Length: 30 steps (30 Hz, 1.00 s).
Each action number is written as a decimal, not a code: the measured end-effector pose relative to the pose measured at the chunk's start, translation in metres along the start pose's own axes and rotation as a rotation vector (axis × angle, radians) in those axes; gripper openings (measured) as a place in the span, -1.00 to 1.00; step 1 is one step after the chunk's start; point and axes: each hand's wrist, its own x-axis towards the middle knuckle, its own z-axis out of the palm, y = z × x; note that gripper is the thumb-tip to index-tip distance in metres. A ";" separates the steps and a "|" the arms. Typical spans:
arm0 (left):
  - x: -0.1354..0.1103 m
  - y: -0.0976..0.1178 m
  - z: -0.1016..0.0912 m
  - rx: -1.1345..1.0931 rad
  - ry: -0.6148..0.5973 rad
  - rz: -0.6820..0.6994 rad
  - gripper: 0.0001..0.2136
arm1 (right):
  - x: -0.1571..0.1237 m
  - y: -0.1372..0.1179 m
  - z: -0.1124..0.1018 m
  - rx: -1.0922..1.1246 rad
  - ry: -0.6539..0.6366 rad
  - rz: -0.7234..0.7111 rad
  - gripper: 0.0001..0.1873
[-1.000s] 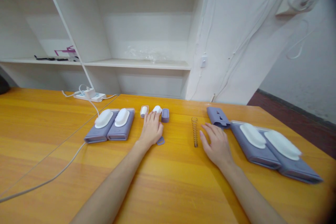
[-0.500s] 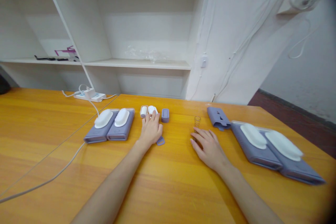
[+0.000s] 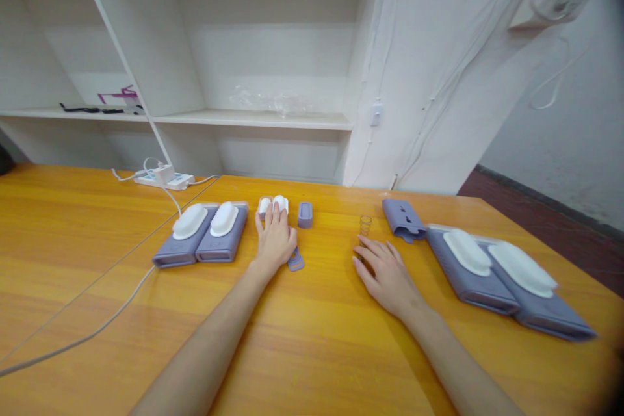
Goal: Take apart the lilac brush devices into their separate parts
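Observation:
My left hand (image 3: 274, 240) lies palm down with its fingers spread. Its fingertips reach the near edge of two small white parts, a rounded one (image 3: 264, 205) and a second one (image 3: 281, 202) beside it; contact is hard to make out. A flat purple slotted piece (image 3: 296, 260) shows partly from under this hand. Just right of it stands a small purple box-shaped part (image 3: 305, 215). My right hand (image 3: 385, 271) rests on the table with fingers loosely apart, close by an upright coil spring (image 3: 365, 225) whose lower end the fingers hide.
A purple sleeve-like casing (image 3: 404, 219) lies beyond my right hand. Purple units with white oval tops stand in pairs at left (image 3: 223, 234) and right (image 3: 470, 273). A white power strip (image 3: 168, 179) and cables lie at the back left, before white shelves (image 3: 253, 118).
My left hand has shifted slightly left and its fingers have spread, baring more of the slotted piece and the white parts. My right hand stays by the spring.

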 end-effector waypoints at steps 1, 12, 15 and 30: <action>0.000 0.000 0.001 0.012 0.010 -0.010 -0.56 | 0.000 0.000 0.000 -0.001 0.001 0.000 -0.68; 0.001 0.000 0.002 -0.013 0.000 -0.084 -0.56 | -0.001 0.006 0.008 -0.054 0.041 -0.001 -0.67; 0.001 0.000 0.001 -0.017 0.009 -0.098 -0.56 | 0.000 0.003 0.007 -0.135 0.070 0.093 -0.71; -0.013 0.022 -0.034 -0.266 0.048 0.312 -0.71 | -0.002 -0.009 0.005 0.157 0.221 -0.095 -0.81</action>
